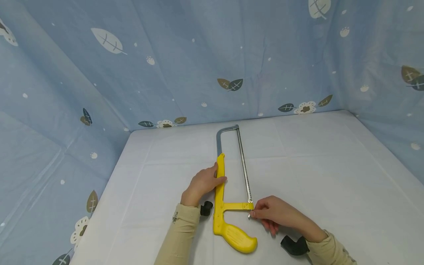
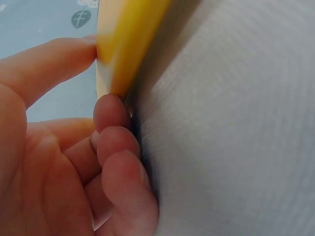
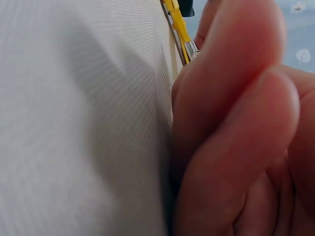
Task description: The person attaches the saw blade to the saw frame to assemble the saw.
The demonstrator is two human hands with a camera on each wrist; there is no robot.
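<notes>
One yellow-and-grey hacksaw [image 1: 219, 197] lies flat on the white-covered desk [image 1: 159, 198] in the head view, its handle [image 1: 240, 239] towards the person and its thin blade [image 1: 244, 165] on the right side of the frame. The left hand [image 1: 202, 183] has the yellow upper bar in its grip, thumb across one side and fingers at the other. The right hand [image 1: 279, 212] has a narrow grip, thumb and forefinger seeming to pinch a small metal nut [image 1: 249, 216] at the near end of the blade (perhaps a wing nut, though too small to be sure). Blue printed cloth [image 1: 185, 73] hangs behind.

In the left wrist view the yellow bar is blurred, with the curled fingertips [image 2: 116, 114] close against it, low by the white surface.

In the right wrist view, bent fingers fill the foreground and hide where the pinch meets metal; a strip of yellow frame shows beyond them.

I judge the saw stiff and moderately heavy, its yellow parts smooth enough to slip a little, the blade slender and likely sharp. The ridged handle or the yellow bar suits holding best. No container appears in any view.
</notes>
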